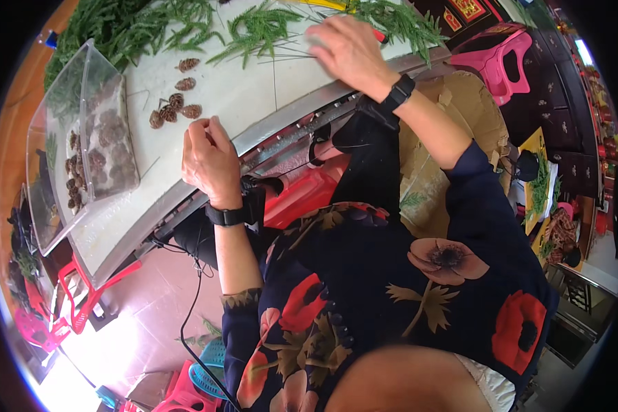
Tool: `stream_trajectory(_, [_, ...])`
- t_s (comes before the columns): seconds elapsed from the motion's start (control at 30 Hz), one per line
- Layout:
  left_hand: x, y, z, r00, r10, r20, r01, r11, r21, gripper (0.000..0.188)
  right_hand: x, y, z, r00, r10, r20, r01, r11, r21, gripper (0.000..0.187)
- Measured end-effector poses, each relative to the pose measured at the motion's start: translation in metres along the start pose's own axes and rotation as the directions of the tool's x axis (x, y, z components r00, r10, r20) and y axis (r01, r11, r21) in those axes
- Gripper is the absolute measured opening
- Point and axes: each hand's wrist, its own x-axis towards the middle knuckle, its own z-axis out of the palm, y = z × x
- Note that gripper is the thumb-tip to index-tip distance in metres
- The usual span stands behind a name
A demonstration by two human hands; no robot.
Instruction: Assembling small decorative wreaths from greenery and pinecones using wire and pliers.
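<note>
My left hand is closed at the near edge of the white table, thumb against the curled fingers. What it holds, if anything, is hidden. Just beyond it lie several small brown pine cones, some clustered and some loose. Toward the far right of the tabletop is my right hand, its fingertips smeared by motion. It is beside thin dark wire stems that run from a green artificial fir sprig. Whether those fingers grip a stem cannot be made out.
A clear plastic box with more cones stands at the table's left. Piled greenery covers the far left, and another sprig lies far right. A pink stool and cardboard are on the right.
</note>
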Motion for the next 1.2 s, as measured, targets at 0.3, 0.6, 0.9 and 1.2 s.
stream_trajectory(0.3, [-0.001, -0.002, 0.002, 1.000, 0.017, -0.011, -0.017, 1.000, -0.024, 0.014, -0.032, -0.054, 0.004, 0.901, -0.434, 0.011, 0.407, 0.852, 0.328, 0.037])
stream_trajectory(0.6, [0.014, -0.016, -0.025, 0.999, 0.030, 0.028, -0.026, 0.989, -0.145, 0.012, -0.047, -0.047, -0.004, 0.823, -0.561, -0.087, 0.551, 0.751, 0.364, 0.037])
stream_trajectory(0.9, [0.054, -0.025, -0.020, 0.926, 0.317, 0.207, -0.341, 0.935, 0.094, 0.020, -0.051, -0.047, 0.017, 0.779, -0.562, -0.279, 0.626, 0.716, 0.309, 0.022])
stream_trajectory(1.2, [0.042, -0.010, -0.036, 0.984, 0.008, 0.178, 0.029, 0.978, -0.206, 0.020, -0.046, -0.048, 0.017, 0.727, -0.625, -0.283, 0.681, 0.708, 0.188, 0.019])
